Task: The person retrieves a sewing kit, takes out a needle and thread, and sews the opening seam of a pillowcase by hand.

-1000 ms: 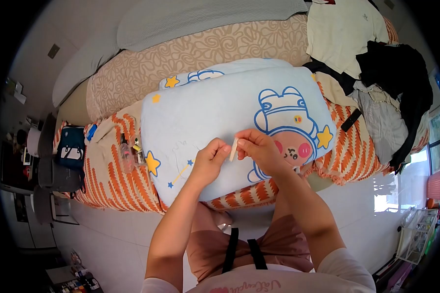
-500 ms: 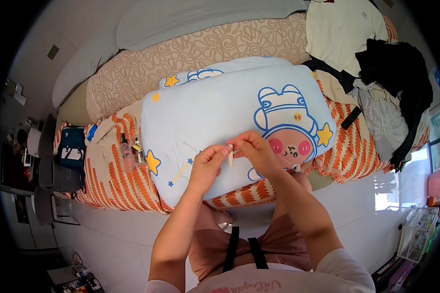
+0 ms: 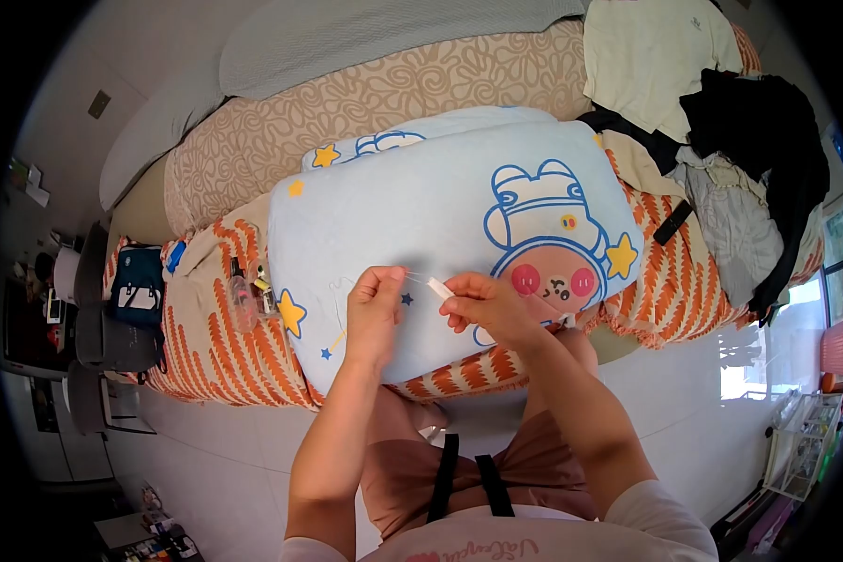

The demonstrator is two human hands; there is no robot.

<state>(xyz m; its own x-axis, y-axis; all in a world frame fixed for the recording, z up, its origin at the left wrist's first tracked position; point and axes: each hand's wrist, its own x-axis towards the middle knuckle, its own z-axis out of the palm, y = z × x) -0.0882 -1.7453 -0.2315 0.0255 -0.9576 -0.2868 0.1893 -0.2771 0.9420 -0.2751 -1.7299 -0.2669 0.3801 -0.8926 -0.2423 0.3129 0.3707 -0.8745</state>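
My right hand (image 3: 489, 307) pinches a small white slim piece (image 3: 439, 288) between thumb and fingers. Thin pale thread (image 3: 416, 274) spans the short gap from its tip to the fingertips of my left hand (image 3: 375, 314), which are closed on that thread. Both hands are above a light blue cushion (image 3: 393, 206) printed with a cartoon figure, stars and a wand. More thread lies loosely on the cushion left of my left hand. Whether a needle is among the threads is too small to tell.
Under the cushion is an orange and cream patterned cover (image 3: 211, 328). A clear bottle (image 3: 242, 302) and small items stand at its left. On the right are a black remote (image 3: 672, 222) and piled clothes (image 3: 759, 140). A second blue cushion (image 3: 450, 122) lies behind.
My hands were together at the white piece and have moved apart. The left hand went left, drawing thread out between them; the white piece now tilts in my right fingers.
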